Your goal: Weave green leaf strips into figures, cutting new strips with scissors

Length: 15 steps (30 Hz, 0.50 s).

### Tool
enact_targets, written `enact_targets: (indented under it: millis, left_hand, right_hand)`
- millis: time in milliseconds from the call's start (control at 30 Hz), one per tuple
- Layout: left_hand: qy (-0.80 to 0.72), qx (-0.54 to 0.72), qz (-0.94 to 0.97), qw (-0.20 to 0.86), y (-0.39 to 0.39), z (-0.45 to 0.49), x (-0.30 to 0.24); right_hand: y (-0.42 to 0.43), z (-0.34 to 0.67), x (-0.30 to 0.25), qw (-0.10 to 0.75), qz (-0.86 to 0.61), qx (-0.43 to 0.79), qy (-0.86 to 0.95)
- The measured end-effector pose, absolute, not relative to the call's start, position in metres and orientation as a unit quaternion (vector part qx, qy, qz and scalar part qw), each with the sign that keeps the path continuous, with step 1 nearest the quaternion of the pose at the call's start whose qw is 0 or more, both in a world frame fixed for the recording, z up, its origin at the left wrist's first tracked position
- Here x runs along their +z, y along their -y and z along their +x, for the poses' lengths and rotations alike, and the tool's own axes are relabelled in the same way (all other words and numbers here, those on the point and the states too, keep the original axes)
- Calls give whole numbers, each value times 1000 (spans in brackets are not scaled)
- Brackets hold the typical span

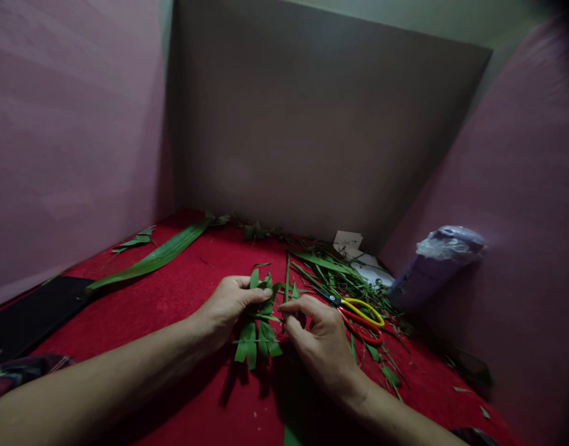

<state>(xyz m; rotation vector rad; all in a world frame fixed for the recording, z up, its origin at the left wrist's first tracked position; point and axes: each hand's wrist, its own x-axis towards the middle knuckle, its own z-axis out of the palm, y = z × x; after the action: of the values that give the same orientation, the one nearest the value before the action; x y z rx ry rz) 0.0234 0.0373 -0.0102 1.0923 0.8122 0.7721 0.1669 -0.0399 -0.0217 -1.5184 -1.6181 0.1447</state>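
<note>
My left hand (226, 306) pinches a bundle of green leaf strips (257, 348) between thumb and fingers. The cut strips fan out below the grip and a few thin ones run across them. Close on its right, my right hand (319, 334) has thumb and forefinger pinched together at the end of a thin leaf strip (270, 318) that comes from the bundle. Its other fingers are curled and partly hidden. Just beyond my right hand lie scissors (361, 314) with one yellow and one red handle, their blades over leaf scraps.
A red cloth (173, 310) covers the surface. Cut leaves (331, 272) are heaped at the back right beside white papers (368, 269). One long leaf (154, 257) lies at left, its end on a black flat object (38, 316). A purple plastic-wrapped thing (428, 266) leans by the right wall.
</note>
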Motion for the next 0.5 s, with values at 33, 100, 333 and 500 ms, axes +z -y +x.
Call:
enact_targets:
  millis: [33,100,333,500]
  left_hand:
    - [-366,347,492,710,-38,23,-10]
    - [-367,348,492,709,-38,24,-10]
    - [-371,345,483,714,-39,24,-13]
    - [-360,346,499,708,-39,24,-14]
  right_hand:
    - [40,167,-22,445,-613,58,651]
    - [40,167,-22,446,-613,59,650]
    - [42,166,-20,442,-612,59,653]
    - [42,166,-19,437,-613,60,656]
